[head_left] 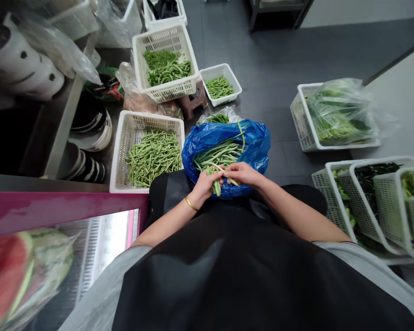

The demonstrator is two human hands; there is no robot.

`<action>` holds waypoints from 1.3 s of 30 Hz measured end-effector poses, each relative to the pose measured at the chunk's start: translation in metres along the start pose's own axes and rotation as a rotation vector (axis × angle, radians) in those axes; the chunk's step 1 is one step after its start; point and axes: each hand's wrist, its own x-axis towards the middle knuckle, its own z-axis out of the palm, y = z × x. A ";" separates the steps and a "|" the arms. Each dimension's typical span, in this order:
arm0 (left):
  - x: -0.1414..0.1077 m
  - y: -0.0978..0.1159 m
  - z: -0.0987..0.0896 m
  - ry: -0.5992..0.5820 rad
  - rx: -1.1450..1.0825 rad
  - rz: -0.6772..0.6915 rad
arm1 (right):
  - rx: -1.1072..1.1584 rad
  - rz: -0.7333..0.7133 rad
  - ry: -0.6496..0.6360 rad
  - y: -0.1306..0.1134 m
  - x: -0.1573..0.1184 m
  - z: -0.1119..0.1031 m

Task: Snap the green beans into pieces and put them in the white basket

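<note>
My left hand (204, 185) is closed around a small bunch of green bean pieces (216, 185). Close beside it, my right hand (243, 174) pinches a long green bean (232, 180), and the fingertips of both hands nearly meet. Both hands are over the near edge of an open blue plastic bag (258, 142), which sits between my knees. Long whole green beans (221, 154) fill the bag, one curling up over its far side. Just left of the bag, a white basket (117, 151) holds many short bean pieces (154, 156).
Farther off stand a white basket of green peppers and greens (196, 69) and a small white basket of cut beans (239, 88). To the right are a basket with bagged leafy greens (297, 122) and several tilted vegetable baskets (382, 216). A pink-edged cooler (65, 207) borders my left.
</note>
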 end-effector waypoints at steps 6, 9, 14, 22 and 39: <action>-0.015 -0.005 0.008 0.026 0.039 0.095 | 0.376 0.174 0.059 0.021 -0.037 0.023; -0.020 -0.003 0.008 0.071 0.065 0.152 | 0.184 0.133 -0.007 0.018 -0.058 0.023; -0.025 -0.005 0.011 0.060 0.018 0.176 | 0.176 -0.035 0.223 0.016 -0.066 0.029; -0.039 -0.002 0.010 -0.133 0.149 0.100 | 0.175 0.053 0.365 0.035 -0.067 0.038; -0.029 0.026 -0.010 -0.111 -0.084 0.247 | 0.843 -0.022 0.399 0.019 -0.023 0.031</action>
